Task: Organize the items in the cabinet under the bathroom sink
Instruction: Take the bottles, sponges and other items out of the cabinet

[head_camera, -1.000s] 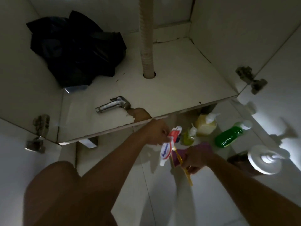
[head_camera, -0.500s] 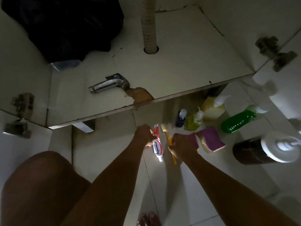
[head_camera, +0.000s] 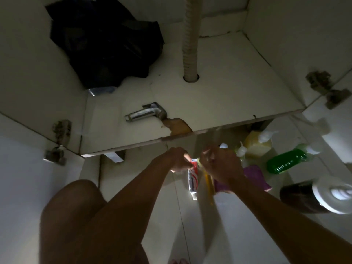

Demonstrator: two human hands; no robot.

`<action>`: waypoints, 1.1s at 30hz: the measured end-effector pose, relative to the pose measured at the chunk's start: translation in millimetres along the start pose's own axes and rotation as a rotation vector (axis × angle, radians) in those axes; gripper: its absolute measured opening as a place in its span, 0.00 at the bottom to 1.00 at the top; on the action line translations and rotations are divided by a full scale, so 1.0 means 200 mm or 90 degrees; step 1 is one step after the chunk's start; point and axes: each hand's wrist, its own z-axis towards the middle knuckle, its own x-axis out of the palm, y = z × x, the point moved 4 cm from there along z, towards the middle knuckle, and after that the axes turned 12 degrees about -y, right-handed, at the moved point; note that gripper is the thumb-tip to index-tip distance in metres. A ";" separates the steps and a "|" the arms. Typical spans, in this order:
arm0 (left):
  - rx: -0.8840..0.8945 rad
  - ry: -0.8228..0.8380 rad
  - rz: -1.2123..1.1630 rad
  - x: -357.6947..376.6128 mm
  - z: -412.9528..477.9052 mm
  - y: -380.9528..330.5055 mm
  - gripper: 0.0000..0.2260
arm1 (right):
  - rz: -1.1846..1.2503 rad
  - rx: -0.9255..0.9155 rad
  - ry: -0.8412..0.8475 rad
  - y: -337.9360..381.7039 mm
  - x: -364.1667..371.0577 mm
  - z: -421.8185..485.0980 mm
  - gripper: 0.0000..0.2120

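My left hand (head_camera: pixel 177 159) is closed on the top end of a red and white toothpaste tube (head_camera: pixel 193 181), which hangs down over the floor tiles. Close beside it, my right hand (head_camera: pixel 219 164) grips a yellow toothbrush (head_camera: pixel 208 182). Both hands are just in front of the cabinet floor (head_camera: pixel 228 92), below its chipped front edge. A purple sponge (head_camera: pixel 256 175) lies on the tiles under my right wrist.
Inside the cabinet are a black plastic bag (head_camera: pixel 106 44) at back left, a chrome sprayer head (head_camera: pixel 146 112) near the front and the drain pipe (head_camera: pixel 190 35). On the floor at right stand a yellow bottle (head_camera: pixel 257 146), a green bottle (head_camera: pixel 287 161) and a dark pump jar (head_camera: pixel 304 197).
The purple sponge left my right hand and now lies on the tiles. Both hands dipped toward the floor with the tube and toothbrush, then drew closer together near the cabinet edge.
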 end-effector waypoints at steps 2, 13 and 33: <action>0.019 0.027 0.009 -0.15 -0.07 -0.09 0.23 | 0.050 -0.033 -0.084 0.12 -0.13 0.15 0.06; -0.066 -0.225 -0.236 -1.25 -0.34 -0.05 0.14 | 0.148 -0.058 0.116 0.61 -0.02 0.68 0.22; -0.211 -0.524 0.044 -1.40 -0.26 0.36 0.08 | 0.026 -0.109 0.145 0.60 0.04 0.70 0.18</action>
